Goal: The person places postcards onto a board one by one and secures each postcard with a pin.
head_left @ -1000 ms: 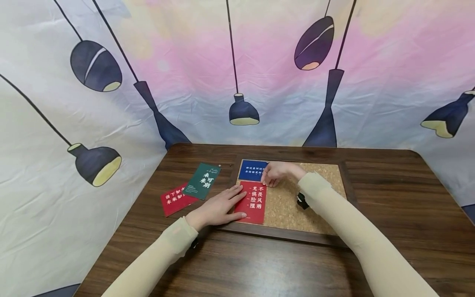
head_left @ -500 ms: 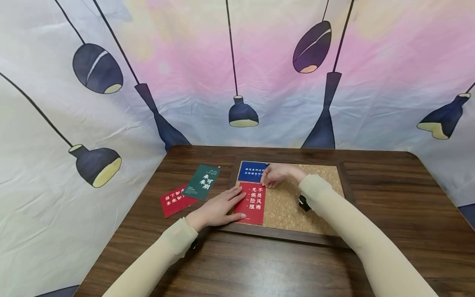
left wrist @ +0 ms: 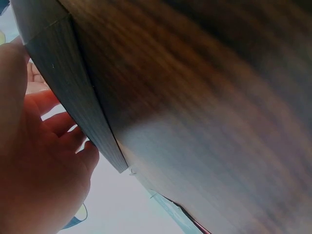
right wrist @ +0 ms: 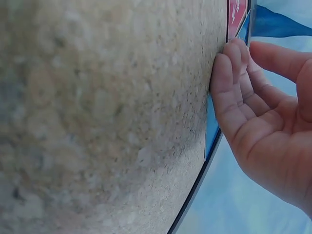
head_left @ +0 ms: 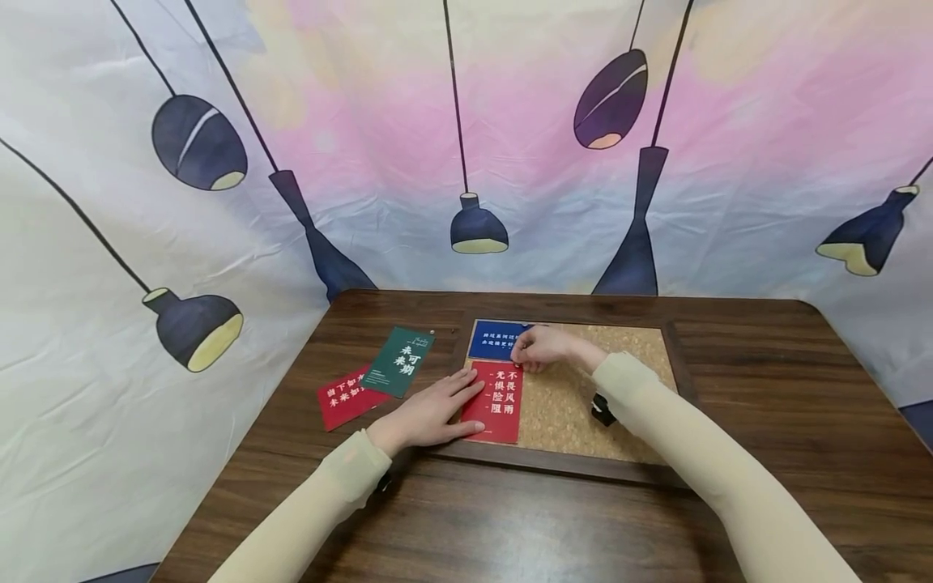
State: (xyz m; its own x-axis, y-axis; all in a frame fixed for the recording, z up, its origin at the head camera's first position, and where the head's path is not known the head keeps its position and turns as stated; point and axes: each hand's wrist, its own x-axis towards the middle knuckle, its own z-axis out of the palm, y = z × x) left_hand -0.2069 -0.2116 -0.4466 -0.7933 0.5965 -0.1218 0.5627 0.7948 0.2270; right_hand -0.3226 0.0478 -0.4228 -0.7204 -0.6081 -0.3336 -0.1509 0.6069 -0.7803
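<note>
My left hand (head_left: 430, 411) lies with extended fingers on the left edge of a red card (head_left: 499, 409) with white characters. That card lies upright at the left of a framed cork board (head_left: 576, 413). At its top right corner, the curled fingers and thumb of my right hand (head_left: 547, 348) pinch a tiny shiny pin (head_left: 517, 364). Above it, a blue card (head_left: 492, 340) has another small pin (head_left: 525, 325) at its top right corner; my right hand covers part of it. In the right wrist view, my right hand (right wrist: 263, 107) bends over the blue card's edge (right wrist: 211, 126).
Left of the board, a green card (head_left: 399, 362) overlaps a second red card (head_left: 346, 398) on the wooden table (head_left: 554, 526). A pin (head_left: 432, 332) sits by the green card's top corner, with a small dark spot (head_left: 453, 330) nearby. Printed cloth (head_left: 386, 121) hangs behind.
The head view has shifted slightly, so everything sits a little lower. My right hand's fingers have drawn slightly more together at the red card's corner; the left hand stays on the card.
</note>
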